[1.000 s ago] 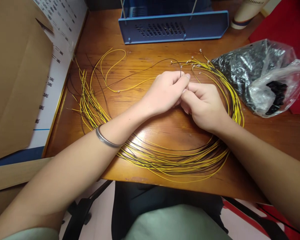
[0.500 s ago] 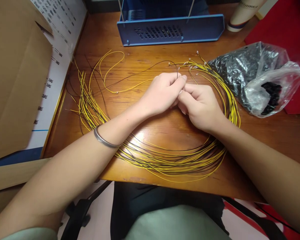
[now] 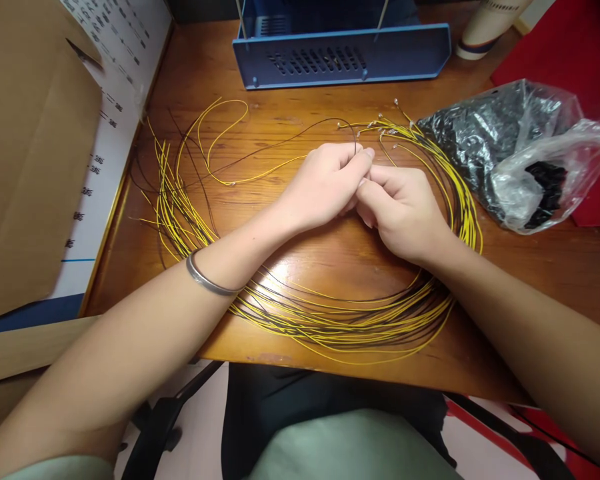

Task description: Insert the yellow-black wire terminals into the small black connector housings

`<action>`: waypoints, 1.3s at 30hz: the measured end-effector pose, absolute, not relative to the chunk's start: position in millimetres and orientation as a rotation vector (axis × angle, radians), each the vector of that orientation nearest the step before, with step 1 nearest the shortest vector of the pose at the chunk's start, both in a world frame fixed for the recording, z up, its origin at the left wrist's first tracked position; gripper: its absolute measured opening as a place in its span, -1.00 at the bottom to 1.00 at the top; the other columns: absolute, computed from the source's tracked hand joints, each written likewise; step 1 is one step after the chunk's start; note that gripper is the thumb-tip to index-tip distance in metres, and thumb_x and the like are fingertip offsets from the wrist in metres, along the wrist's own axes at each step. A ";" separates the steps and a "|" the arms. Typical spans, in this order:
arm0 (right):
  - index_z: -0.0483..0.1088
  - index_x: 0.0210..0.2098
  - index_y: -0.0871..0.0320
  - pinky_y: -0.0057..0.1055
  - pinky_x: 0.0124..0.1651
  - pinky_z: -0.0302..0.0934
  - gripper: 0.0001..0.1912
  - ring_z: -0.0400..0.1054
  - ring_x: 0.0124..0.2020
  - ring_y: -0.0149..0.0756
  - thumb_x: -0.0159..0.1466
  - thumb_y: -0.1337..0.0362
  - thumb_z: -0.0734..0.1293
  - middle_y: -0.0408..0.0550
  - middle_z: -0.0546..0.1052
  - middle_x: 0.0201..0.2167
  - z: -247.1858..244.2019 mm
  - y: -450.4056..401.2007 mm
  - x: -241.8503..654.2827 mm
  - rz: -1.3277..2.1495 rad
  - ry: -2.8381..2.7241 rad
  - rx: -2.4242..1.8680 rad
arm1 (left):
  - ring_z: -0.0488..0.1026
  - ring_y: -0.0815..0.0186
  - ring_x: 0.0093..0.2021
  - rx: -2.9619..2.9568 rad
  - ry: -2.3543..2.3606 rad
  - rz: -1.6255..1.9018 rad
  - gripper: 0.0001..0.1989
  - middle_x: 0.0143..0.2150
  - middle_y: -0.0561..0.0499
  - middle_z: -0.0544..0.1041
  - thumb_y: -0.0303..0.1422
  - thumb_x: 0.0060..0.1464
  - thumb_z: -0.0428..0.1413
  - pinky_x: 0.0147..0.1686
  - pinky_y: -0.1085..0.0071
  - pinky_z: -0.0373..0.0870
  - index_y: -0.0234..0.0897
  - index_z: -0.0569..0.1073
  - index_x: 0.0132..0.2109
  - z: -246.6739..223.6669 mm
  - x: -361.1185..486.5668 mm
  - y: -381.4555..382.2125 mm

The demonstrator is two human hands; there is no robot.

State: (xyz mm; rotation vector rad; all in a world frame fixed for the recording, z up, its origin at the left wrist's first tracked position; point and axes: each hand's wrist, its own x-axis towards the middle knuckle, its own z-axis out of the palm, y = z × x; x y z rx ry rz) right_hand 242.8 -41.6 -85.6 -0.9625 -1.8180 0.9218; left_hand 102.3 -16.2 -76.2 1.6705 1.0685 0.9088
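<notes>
A blue metal tray (image 3: 340, 57) stands along the far edge of the table (image 3: 330, 257). Near the right edge lies one clear plastic bag (image 3: 515, 153) holding small black parts. A cardboard sheet (image 3: 30, 147) and a printed paper sheet (image 3: 115, 87) lean against the left edge. One pale round base (image 3: 485, 33) stands at the far right corner, beside a red surface (image 3: 570, 47).

A large loop of thin yellow and dark wires (image 3: 330, 320) covers most of the table, running from the left edge along the near edge and up to the right; the strands are too many and too tangled to count. Their bare metal tips fan out just beyond the hands. Both forearms lie across the loop and hide parts of it.

Two hands meet at the table's middle. The left hand (image 3: 320, 187), with one metal bracelet (image 3: 205, 280) at the wrist, is curled with thumb and forefinger pinched on a dark wire (image 3: 280, 143) that arches away toward the far left. The right hand (image 3: 405, 210) is closed in a loose fist, fingertips touching those of the left; what it pinches cannot be made out.
</notes>
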 end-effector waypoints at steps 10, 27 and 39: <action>0.20 -0.64 0.10 -0.41 -0.31 0.25 -0.52 0.31 -0.52 -0.39 0.42 0.23 0.26 -0.22 0.26 -0.69 -84.7 -41.6 241.7 0.934 -1.813 -0.946 | 0.30 0.47 -0.52 1.684 1.077 0.901 -0.55 -0.60 0.13 0.24 -0.39 0.43 -0.05 -0.44 0.53 0.22 -0.28 0.22 -0.51 -76.4 102.6 -16.4; 0.20 -0.64 0.08 -0.38 -0.29 0.30 -0.50 0.36 -0.47 -0.32 0.42 0.11 0.27 -0.18 0.26 -0.70 -81.5 -43.0 241.8 0.937 -1.821 -1.019 | 0.36 0.42 -0.47 1.659 1.087 0.886 -0.57 -0.59 0.10 0.27 -0.35 0.43 -0.06 -0.45 0.51 0.20 -0.27 0.23 -0.49 -77.0 103.0 -16.0; 0.21 -0.65 0.10 -0.41 -0.33 0.24 -0.54 0.28 -0.54 -0.39 0.39 0.21 0.28 -0.22 0.23 -0.70 -83.4 -42.2 242.2 0.936 -1.808 -0.975 | 0.35 0.40 -0.46 1.683 1.075 0.913 -0.57 -0.58 0.09 0.29 -0.34 0.42 -0.01 -0.44 0.47 0.23 -0.24 0.21 -0.49 -78.2 101.0 -15.9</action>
